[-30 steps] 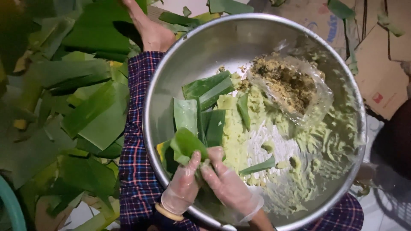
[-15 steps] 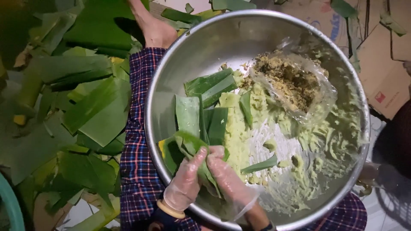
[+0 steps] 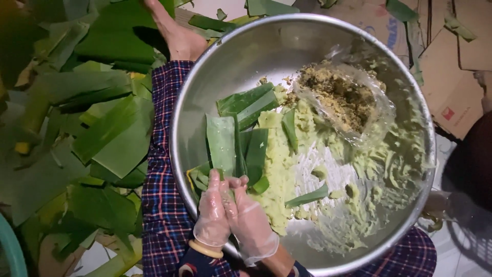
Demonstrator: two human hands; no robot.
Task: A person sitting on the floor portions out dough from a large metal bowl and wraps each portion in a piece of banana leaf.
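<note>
Both hands, left point(image 3: 212, 215) and right point(image 3: 251, 218), pinch one folded leaf point(image 3: 205, 177) together at my near bowl point(image 3: 205, 77) rim, its length running away from me.

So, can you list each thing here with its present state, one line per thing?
Left hand: gloved, pressed against the right.
Right hand: gloved, fingers closed, contents hidden.
Steel bowl: on the lap, smeared with pale green dough.
Leaf strips: lying flat in the bowl.
Plastic bag of crumbly filling: open.

Leaf strips point(image 3: 241, 133) lie left in the bowl point(image 3: 246, 51), paste point(image 3: 279, 169) beside them, filling bag point(image 3: 343, 100) behind (loose leaves point(image 3: 97, 128) left outside)
</note>
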